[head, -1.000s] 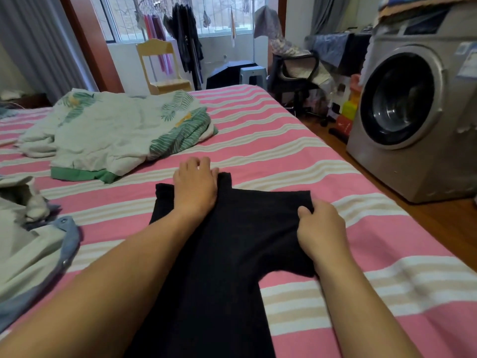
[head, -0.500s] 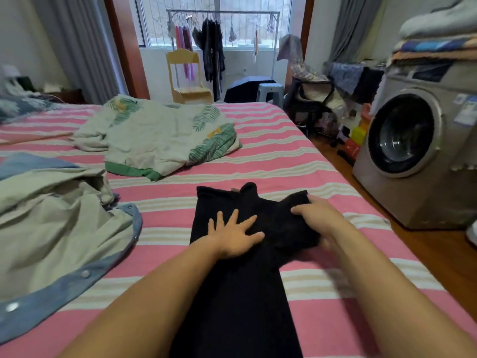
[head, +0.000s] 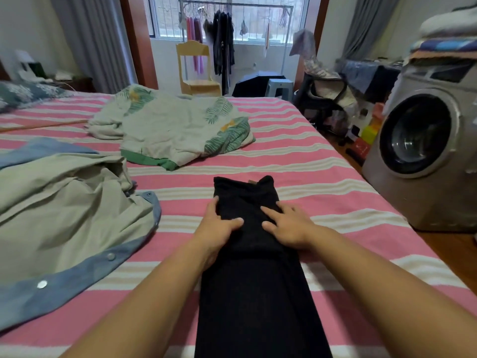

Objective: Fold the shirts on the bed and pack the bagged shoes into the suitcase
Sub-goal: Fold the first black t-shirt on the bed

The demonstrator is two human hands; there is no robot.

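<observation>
Standing by the bed watching this: closest in, one black shirt point(head: 254, 254) lies folded into a long narrow strip down the pink striped bed point(head: 335, 177), running from 6 o'clock up toward 12. Both hands sit on its upper part. The left hand point(head: 215, 228) lies flat along the strip's left edge, fingers fairly straight; the right hand point(head: 286, 227) presses down with fingers spread. Neither one is gripping anything.

My guess at what could go wrong: lift those palms too fast and the tucked sleeves spring back out, since only the pressing holds them.

Count so far: one grey-green shirt with blue trim point(head: 64, 215) crumpled at 9 o'clock, one leaf-print shirt point(head: 175, 133) further off around 11, so three shirts total. Zero bagged shoes or suitcase that I can see. One washing machine point(head: 423, 156) at 2 o'clock.
</observation>
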